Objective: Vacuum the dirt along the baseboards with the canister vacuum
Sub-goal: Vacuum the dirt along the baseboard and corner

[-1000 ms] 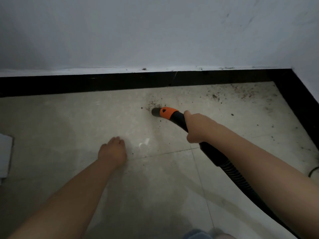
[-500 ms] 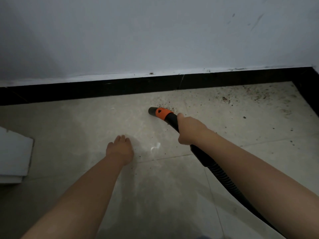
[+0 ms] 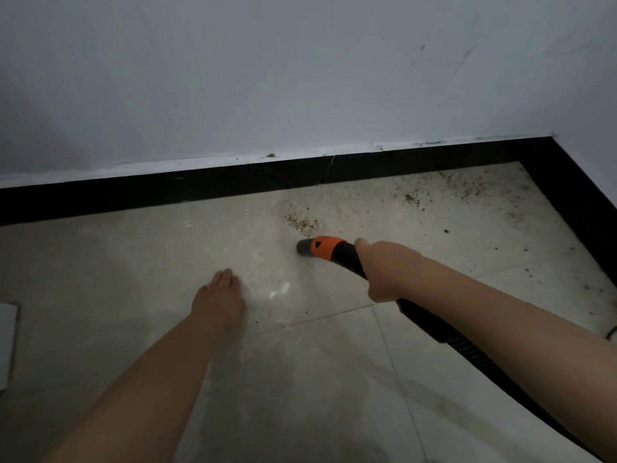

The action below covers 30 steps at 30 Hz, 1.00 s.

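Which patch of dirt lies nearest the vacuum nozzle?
The small reddish-brown patch of dirt just beyond the nozzle, near the baseboard. The wider scatter lies farther right, toward the corner.

The baseboard [image 3: 233, 187] runs along the floor's [image 3: 300, 379] far edge and turns at the far right corner. Dirt [image 3: 302, 222] lies on the floor near it, more toward that corner. The hose nozzle [image 3: 305, 247] sits just before the dirt, the right hand [image 3: 384, 272] behind it. The left hand [image 3: 220, 302] rests on the floor to its left.
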Each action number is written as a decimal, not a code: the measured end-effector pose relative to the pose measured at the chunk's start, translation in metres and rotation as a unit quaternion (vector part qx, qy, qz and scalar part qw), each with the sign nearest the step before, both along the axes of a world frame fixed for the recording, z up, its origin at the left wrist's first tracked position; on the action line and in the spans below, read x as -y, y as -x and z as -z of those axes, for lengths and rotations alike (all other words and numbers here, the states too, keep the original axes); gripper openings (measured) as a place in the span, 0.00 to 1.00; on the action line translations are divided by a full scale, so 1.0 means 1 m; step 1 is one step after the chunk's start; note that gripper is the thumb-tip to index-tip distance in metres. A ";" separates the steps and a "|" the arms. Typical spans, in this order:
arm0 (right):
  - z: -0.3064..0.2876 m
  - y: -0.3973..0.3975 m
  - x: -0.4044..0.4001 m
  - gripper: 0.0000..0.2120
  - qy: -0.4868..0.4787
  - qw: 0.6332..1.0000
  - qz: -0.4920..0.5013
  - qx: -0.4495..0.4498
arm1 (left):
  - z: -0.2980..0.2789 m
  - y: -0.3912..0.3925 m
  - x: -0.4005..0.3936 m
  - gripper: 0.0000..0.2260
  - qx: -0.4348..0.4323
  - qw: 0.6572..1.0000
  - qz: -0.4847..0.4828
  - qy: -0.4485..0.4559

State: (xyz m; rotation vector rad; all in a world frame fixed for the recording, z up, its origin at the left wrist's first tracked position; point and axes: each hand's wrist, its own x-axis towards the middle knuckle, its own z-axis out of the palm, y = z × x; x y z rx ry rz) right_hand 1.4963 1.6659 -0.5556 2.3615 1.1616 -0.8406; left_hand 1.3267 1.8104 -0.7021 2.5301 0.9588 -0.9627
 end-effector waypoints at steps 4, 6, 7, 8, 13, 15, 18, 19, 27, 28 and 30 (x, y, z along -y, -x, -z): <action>-0.012 0.002 0.032 0.21 0.008 1.000 -0.005 0.009 | 0.000 -0.011 -0.001 0.24 0.014 1.000 -0.003 -0.017; -0.013 0.003 0.040 0.20 0.007 1.000 0.000 0.007 | 0.001 -0.016 0.000 0.25 0.018 1.000 -0.004 -0.024; -0.012 0.004 0.042 0.21 0.007 1.000 0.002 0.010 | 0.002 -0.018 0.001 0.25 0.022 0.999 -0.003 -0.029; -0.010 0.004 0.042 0.21 0.007 1.000 0.004 0.013 | 0.003 -0.020 0.001 0.25 0.026 0.999 -0.003 -0.032; 0.004 0.001 0.029 0.21 0.000 1.000 0.030 0.004 | 0.007 -0.021 -0.001 0.25 0.020 0.999 0.005 -0.031; 0.009 -0.005 0.018 0.21 -0.013 0.999 0.046 0.004 | 0.008 -0.022 -0.001 0.25 0.012 1.000 0.006 -0.022; 0.013 -0.017 -0.002 0.23 -0.033 0.997 0.071 0.005 | 0.008 -0.024 0.001 0.25 -0.001 1.000 0.002 -0.006; 0.014 -0.020 -0.009 0.24 -0.039 0.996 0.078 0.003 | 0.008 -0.025 0.002 0.25 -0.003 1.000 0.004 -0.004; 0.023 -0.017 -0.059 0.27 -0.073 0.995 0.061 -0.035 | 0.002 -0.023 -0.006 0.24 -0.012 1.000 0.011 0.023; 0.023 -0.014 -0.059 0.27 -0.071 0.995 0.058 -0.041 | 0.002 -0.023 -0.007 0.24 -0.013 1.000 0.012 0.024; 0.023 -0.010 -0.053 0.27 -0.059 0.996 0.043 -0.041 | 0.002 -0.023 -0.010 0.25 -0.018 0.999 0.015 0.024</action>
